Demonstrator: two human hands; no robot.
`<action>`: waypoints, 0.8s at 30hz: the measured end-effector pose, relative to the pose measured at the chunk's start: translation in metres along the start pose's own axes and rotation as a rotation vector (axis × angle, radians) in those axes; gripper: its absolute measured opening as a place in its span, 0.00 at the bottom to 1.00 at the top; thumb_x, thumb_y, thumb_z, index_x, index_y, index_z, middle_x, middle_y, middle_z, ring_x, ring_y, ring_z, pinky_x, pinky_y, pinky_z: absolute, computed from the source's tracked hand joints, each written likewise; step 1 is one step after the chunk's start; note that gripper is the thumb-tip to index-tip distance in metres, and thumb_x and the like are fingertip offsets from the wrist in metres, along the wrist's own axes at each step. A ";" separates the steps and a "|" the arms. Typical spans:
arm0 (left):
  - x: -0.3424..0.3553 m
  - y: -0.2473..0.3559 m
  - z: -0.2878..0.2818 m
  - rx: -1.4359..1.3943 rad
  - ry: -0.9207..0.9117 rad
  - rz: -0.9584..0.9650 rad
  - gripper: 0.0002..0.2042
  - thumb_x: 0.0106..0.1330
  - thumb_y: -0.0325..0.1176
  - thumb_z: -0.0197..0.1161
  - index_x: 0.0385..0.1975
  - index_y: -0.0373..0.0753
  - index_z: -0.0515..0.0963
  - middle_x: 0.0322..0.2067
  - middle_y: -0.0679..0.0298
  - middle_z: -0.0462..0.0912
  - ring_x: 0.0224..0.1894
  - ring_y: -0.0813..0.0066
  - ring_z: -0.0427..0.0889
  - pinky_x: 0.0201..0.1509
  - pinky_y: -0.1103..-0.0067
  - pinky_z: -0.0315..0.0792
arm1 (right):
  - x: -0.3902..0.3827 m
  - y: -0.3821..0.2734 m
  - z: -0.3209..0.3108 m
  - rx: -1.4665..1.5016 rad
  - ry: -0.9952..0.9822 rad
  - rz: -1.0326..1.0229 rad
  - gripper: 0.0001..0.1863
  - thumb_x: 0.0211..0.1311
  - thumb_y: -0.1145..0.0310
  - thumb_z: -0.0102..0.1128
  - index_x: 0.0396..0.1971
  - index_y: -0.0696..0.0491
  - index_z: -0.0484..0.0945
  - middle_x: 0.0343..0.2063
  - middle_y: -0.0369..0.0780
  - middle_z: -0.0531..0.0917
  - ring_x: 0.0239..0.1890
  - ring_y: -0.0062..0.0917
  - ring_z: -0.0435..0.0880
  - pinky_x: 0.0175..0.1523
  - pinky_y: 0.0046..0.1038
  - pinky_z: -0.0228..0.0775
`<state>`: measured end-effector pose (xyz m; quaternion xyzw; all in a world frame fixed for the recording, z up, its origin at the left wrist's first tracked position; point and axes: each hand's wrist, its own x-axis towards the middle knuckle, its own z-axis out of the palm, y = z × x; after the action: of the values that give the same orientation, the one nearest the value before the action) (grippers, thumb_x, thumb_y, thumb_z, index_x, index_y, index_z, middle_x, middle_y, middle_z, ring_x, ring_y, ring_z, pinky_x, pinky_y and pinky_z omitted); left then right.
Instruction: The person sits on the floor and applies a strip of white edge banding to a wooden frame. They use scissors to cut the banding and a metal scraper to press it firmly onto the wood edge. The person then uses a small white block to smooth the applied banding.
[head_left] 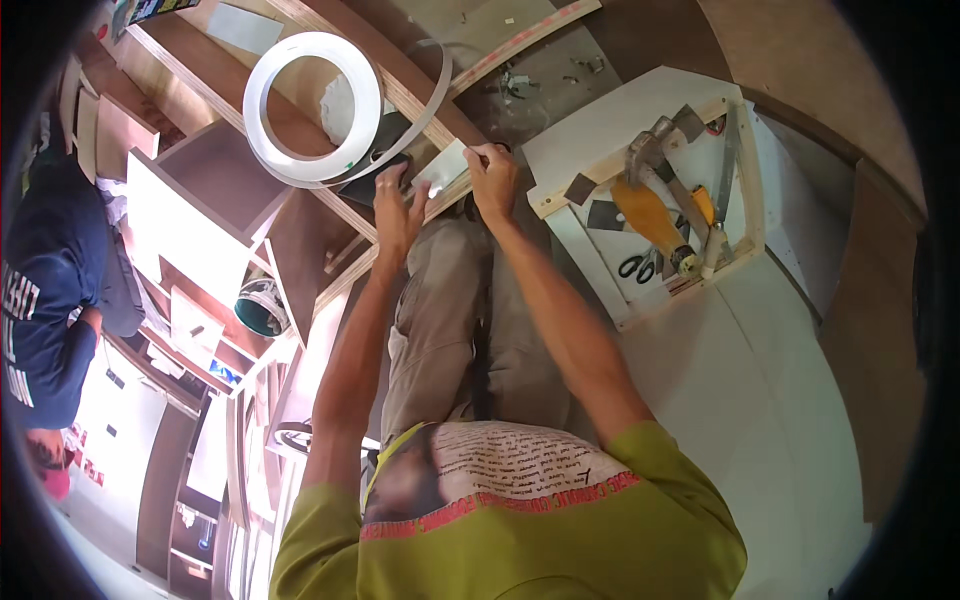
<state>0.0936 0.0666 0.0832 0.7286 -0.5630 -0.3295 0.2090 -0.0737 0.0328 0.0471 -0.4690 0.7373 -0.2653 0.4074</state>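
My right hand (pixel 492 182) has its fingers closed at the upper end of a flat white piece (pixel 442 172), which lies along the edge of a wooden frame (pixel 352 268). Just left of it, my left hand (pixel 396 215) has thumb and fingers apart, the thumb close to the piece's lower end. Whether the left fingers press on it I cannot tell. A large roll of white edge banding (pixel 258 112) rests on the frame beyond my left hand. Its loose end (pixel 446 75) curls to the right. A dark object (pixel 372 185) lies beside the left fingers.
At right, a wood-edged tray (pixel 748 205) holds a hammer (pixel 645 150), an orange-yellow bottle (pixel 648 215), black scissors (pixel 637 266) and a yellow-handled tool (pixel 704 205). An open can (pixel 262 308) stands left among cabinet parts. Another person (pixel 55 270) is at far left.
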 end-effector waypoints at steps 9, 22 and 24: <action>0.042 0.004 0.028 -0.059 -0.286 -0.355 0.20 0.60 0.44 0.67 0.36 0.29 0.80 0.32 0.48 0.84 0.37 0.55 0.85 0.43 0.70 0.75 | -0.003 0.004 -0.008 0.072 0.029 -0.065 0.07 0.57 0.69 0.63 0.34 0.56 0.83 0.33 0.44 0.81 0.40 0.40 0.79 0.46 0.36 0.70; 0.052 -0.006 0.031 -0.188 -0.372 -0.377 0.15 0.63 0.41 0.66 0.36 0.34 0.79 0.24 0.63 0.81 0.27 0.79 0.76 0.35 0.80 0.72 | -0.006 0.003 -0.009 0.124 0.027 -0.001 0.06 0.55 0.73 0.65 0.32 0.56 0.82 0.27 0.42 0.79 0.29 0.31 0.79 0.35 0.31 0.70; 0.051 -0.012 0.034 -0.219 -0.351 -0.347 0.15 0.63 0.42 0.66 0.36 0.34 0.79 0.24 0.63 0.81 0.26 0.79 0.76 0.34 0.80 0.71 | -0.005 0.002 -0.007 0.111 0.033 -0.002 0.05 0.54 0.73 0.65 0.31 0.57 0.82 0.26 0.41 0.79 0.29 0.30 0.79 0.35 0.31 0.70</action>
<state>0.0848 0.0239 0.0388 0.7189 -0.4182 -0.5407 0.1263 -0.0790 0.0383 0.0509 -0.4419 0.7277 -0.3138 0.4203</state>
